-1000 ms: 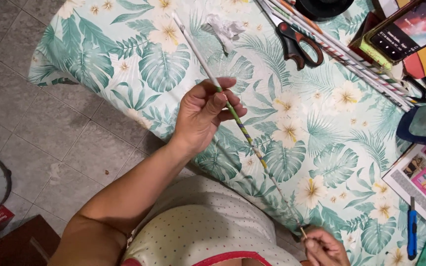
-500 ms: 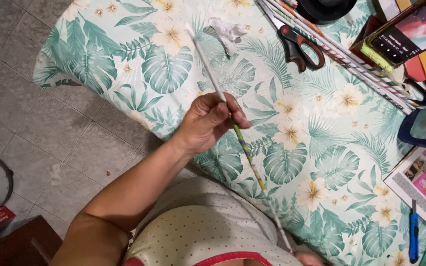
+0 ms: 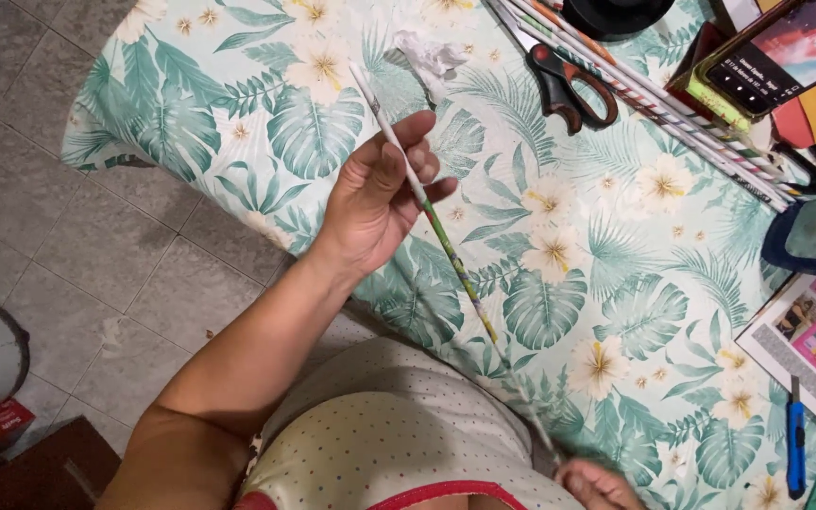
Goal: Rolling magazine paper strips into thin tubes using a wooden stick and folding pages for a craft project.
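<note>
Left hand [image 3: 380, 203] is pinching a thin rolled paper stick [image 3: 446, 255] between its fingertips, above the leaf-print desk [image 3: 616, 312]. Right hand [image 3: 602, 484], at 6 o'clock by the frame edge, is gripping the stick's blurred lower end. Scissors [image 3: 569, 80] are lying at 1 o'clock, a blue cutter [image 3: 794, 451] at 4 o'clock.

Left hand [image 3: 377, 194] raised, fingers curled; right hand [image 3: 602, 484] low.

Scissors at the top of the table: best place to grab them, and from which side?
Take the scissors by the dark red handle loops, coming from above on the near side. They lie flat on the leafy cloth, loops toward the person, blades pointing away beside the bundle of paper sticks, so the handles are the free end.
</note>
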